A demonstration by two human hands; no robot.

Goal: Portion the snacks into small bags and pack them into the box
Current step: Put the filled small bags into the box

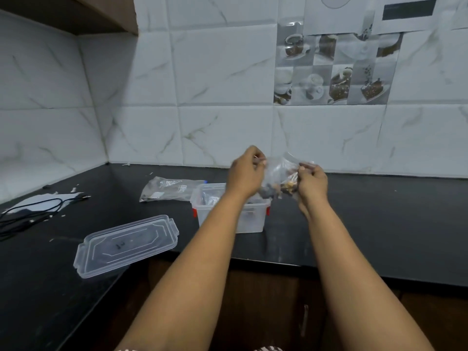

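Note:
A small clear bag (279, 177) with brown and dark snacks in its bottom hangs in the air between my hands. My left hand (247, 173) pinches its top left edge and my right hand (312, 182) grips its right side. Just below and behind my left forearm stands the clear plastic box (253, 221) with red clips, lid off, with some plastic-wrapped contents inside. Its clear lid (126, 245) lies flat on the black counter at the left. A larger clear snack pouch (169, 190) lies flat behind the box.
Black cables (30, 214) and a white sheet lie at the far left of the black counter (379, 224), with small white scraps around them. White marble-look tiles form the wall behind. The counter's front edge runs under my forearms, with brown cabinet doors below.

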